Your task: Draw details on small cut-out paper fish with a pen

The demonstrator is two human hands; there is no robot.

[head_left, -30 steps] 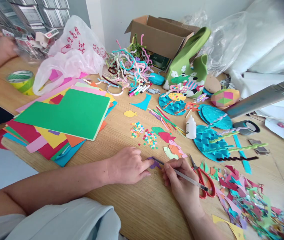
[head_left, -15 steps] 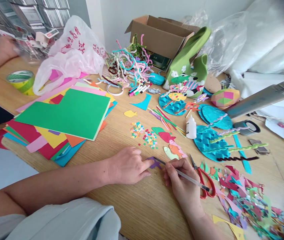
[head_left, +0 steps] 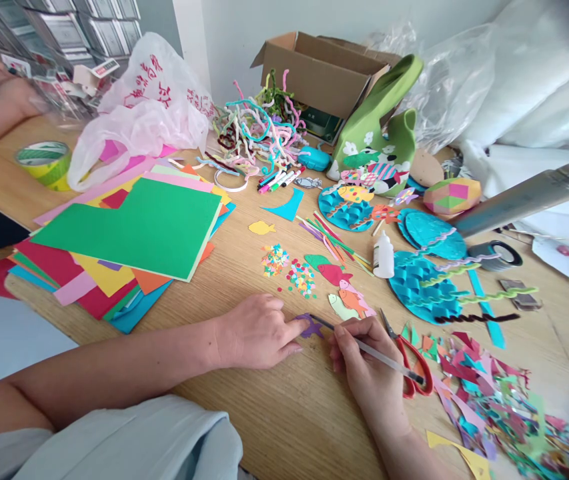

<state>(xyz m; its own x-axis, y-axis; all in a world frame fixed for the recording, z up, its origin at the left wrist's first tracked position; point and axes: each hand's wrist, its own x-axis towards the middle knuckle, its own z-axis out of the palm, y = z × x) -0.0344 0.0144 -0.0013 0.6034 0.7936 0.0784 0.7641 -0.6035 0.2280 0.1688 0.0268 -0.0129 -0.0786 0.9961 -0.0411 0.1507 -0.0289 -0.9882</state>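
Observation:
My left hand [head_left: 257,332] rests on the table with its index finger pressing a small purple paper cutout [head_left: 313,327] flat; its other fingers are curled. Part of the cutout is hidden under the fingertip. In my right hand [head_left: 373,367] is a pen with a clear barrel [head_left: 387,360], its tip on the purple paper. Red-handled scissors [head_left: 406,357] lie just right of that hand. Above the hands are several paper fish, among them a red fish [head_left: 333,274] and a pale green fish [head_left: 341,307], beside piles of confetti dots [head_left: 301,277].
Stacked coloured paper [head_left: 139,223] lies at left, paper scraps [head_left: 499,393] at right. A glue bottle [head_left: 383,256], blue egg-carton-like discs [head_left: 417,287] and a steel flask [head_left: 524,200] stand beyond. Pipe cleaners [head_left: 259,130] and a cardboard box [head_left: 319,70] are behind. Another person's hand [head_left: 17,97] is far left.
The pen tip has shifted very slightly on the purple cutout. My left hand stays in place. The other person's hand at far left has moved a little.

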